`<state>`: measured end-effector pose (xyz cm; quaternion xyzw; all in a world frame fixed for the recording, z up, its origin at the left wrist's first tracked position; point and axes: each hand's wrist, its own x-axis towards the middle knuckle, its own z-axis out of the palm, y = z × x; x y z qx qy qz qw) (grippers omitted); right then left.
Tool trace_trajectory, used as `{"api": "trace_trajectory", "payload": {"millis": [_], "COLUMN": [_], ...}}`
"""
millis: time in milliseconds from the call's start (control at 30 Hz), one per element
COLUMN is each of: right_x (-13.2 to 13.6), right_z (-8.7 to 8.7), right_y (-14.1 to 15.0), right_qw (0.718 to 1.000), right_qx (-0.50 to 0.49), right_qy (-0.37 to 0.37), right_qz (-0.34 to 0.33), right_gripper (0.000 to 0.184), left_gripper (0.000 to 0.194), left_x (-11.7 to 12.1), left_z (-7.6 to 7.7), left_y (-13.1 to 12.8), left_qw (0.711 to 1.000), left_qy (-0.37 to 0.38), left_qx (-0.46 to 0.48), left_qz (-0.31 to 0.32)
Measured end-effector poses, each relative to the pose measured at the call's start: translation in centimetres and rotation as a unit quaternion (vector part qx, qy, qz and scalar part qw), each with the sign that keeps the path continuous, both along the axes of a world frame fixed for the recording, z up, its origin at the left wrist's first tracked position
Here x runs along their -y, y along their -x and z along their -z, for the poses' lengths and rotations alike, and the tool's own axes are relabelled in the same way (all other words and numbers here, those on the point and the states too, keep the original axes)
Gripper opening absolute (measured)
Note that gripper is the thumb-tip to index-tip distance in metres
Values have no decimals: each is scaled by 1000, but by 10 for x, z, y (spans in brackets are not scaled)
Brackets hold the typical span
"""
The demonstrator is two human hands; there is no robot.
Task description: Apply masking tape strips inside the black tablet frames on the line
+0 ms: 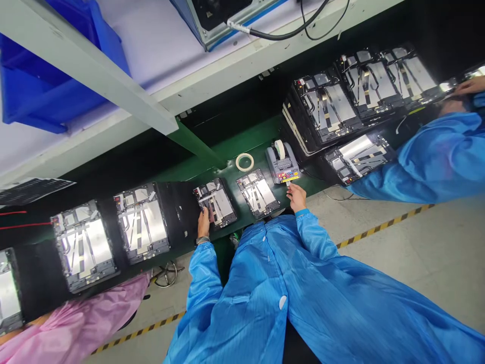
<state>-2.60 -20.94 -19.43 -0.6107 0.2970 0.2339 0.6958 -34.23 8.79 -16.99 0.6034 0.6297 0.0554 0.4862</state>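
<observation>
My left hand [203,222] grips the left edge of an opened tablet [222,205] with bare internals, silver plates and dark ribbon cables. The fingers under that edge are partly hidden. My right hand [297,197] is closed in a pinch on a short strip of tape [288,184] at the front of a grey tape dispenser [283,164]. A cream tape roll sits in the top of the dispenser. Between my hands lies a second opened tablet [258,194], touched by neither. Behind it a loose tape roll [244,162] rests flat on the green bench.
More opened tablets [143,222] lie in a row at left on black mats. A stack of tablets [324,108] stands at right, near a co-worker's blue sleeve [428,162]. A pink sleeve [87,323] is at lower left. A shelf post [197,144] rises behind the bench.
</observation>
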Motion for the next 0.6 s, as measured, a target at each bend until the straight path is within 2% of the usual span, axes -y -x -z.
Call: {"api": "trace_trajectory", "payload": {"millis": [100,167,267,333,400,467,533,600], "right_x": [1,2,0,-6,-15,-23,-28,-26], "right_z": [3,3,0,-3,-6,-8,-9,-10], "right_y": [4,8,10,8,4,-1,-4,-3], "right_qw": [999,997,997,996,996,996,996,995], "right_qx": [-1,-8,-19,-27,-37,-44,-54,-58], "right_qy": [40,60,20,-18,-20,1,17,29], "right_qz": [25,51,78,87,83,76,72,76], "right_gripper": [12,13,19,25,31,34,35,34], "left_gripper": [57,55,59,57,48,40,33,33], "left_x": [-4,-5,3,18,38,59,77,91], "left_z": [2,1,-9,-18,-25,-29,-26,-20], "left_y": [0,-2,-14,-33,-64,-102,-144,-182], "left_qw": [1000,1000,985,968,959,953,940,929], "left_qy": [16,-19,-155,-246,-283,-271,-245,-226], "left_qx": [14,-21,-63,-40,2,16,15,-2], "left_qz": [3,0,-47,-44,24,131,235,293]}}
